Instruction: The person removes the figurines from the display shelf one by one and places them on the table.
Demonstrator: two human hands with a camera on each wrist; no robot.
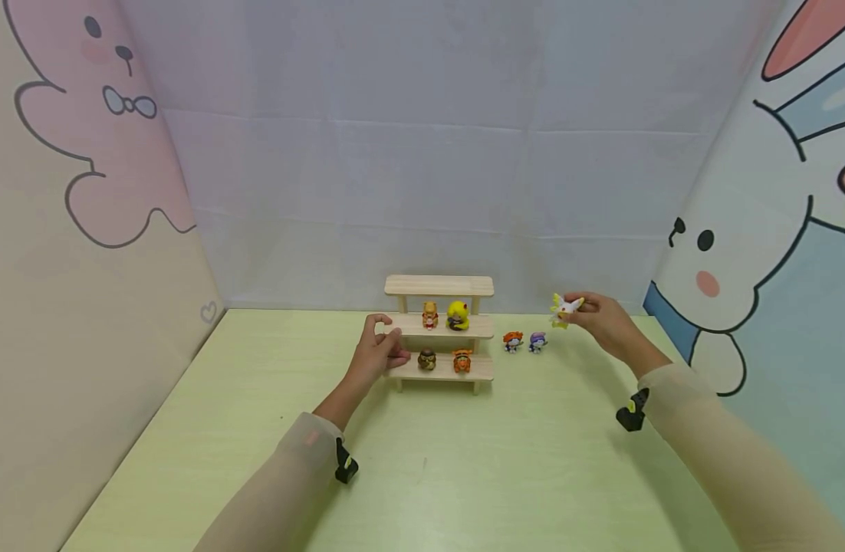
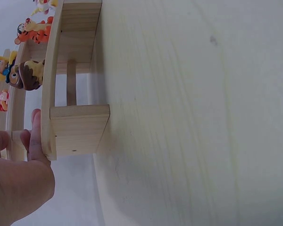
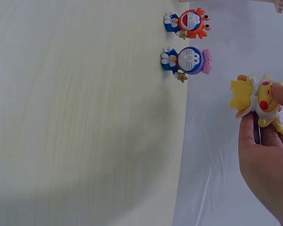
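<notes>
Four figures on shelf; two blue-white figures on counter, right. Right hand: fingers clamped on white-yellow figure, held farther right. Left hand: fingers at shelf's left end, cannot tell if gripping. Judged over halfway: four shelved, three left.

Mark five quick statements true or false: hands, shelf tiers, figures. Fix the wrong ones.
1. The right hand holds a white-and-yellow figure. True.
2. The left hand grips the owl figure. False: the owl figure stands on the bottom tier of the wooden shelf.
3. The tiger figure is on that same tier. True.
4. The yellow-haired figure stands on the top tier. False: it is on the middle tier.
5. An orange-hooded figure and a purple-hooded figure stand on the table. True.
</notes>
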